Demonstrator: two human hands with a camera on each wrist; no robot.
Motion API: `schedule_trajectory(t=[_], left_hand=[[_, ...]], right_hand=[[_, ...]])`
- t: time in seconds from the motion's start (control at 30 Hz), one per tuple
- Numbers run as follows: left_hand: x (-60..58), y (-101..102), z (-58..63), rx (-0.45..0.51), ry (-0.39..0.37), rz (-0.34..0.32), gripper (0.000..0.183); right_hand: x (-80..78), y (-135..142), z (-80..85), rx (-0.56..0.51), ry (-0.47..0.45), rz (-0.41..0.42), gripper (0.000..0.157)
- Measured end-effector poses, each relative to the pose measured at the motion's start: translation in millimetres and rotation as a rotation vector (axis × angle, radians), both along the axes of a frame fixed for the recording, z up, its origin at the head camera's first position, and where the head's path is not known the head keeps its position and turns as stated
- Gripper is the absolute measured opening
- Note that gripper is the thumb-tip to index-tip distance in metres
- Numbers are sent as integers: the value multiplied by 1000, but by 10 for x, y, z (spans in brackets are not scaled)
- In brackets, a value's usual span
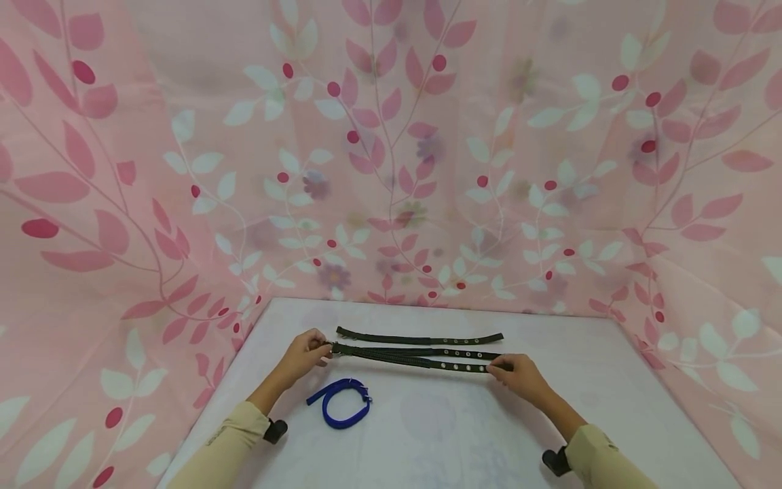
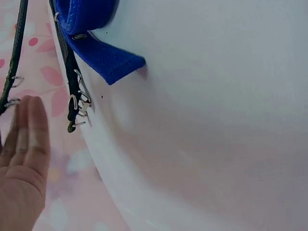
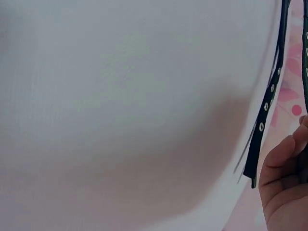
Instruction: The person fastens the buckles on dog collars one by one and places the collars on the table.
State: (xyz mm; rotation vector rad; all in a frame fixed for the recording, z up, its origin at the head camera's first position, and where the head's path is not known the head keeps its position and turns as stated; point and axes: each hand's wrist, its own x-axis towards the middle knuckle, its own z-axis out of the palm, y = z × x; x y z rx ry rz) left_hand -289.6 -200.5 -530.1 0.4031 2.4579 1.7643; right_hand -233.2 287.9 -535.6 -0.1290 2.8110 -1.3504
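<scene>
A dark green collar strap [image 1: 461, 367] with metal eyelets is stretched between the two hands, the nearest of the dark straps. My left hand [image 1: 303, 356] pinches its buckle end; in the left wrist view the fingers [image 2: 36, 130] are beside its metal fittings. At the other end my right hand [image 1: 519, 377] pinches the tip beyond the eyelets, and in the right wrist view its curled fingers [image 3: 284, 156] are at the right edge. Just behind lies a second dark collar [image 1: 470, 354], its eyelets visible. A blue collar [image 1: 345, 424], looped round, lies nearer, right of the left forearm.
Farthest back lies another dark collar [image 1: 403, 339], roughly parallel to the held one. All of this is on a white-covered table [image 1: 427, 435]. Pink leaf-patterned cloth [image 1: 391, 170] hangs behind the table and along both sides.
</scene>
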Motion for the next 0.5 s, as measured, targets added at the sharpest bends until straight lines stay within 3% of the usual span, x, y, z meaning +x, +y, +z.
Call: schedule_trajectory(t=[0.13,0.27,0.5], left_hand=[[18,-8,13,68,9,-38,16],[56,-3,53,94,-22,-68,17],[150,4,157,231,-132,-131,24]], right_hand=[[17,-6,42,-129,-46,-42,23],[37,-36,66,-189,-76,-81,25],[102,-70,121,-287,-138,-149,41]])
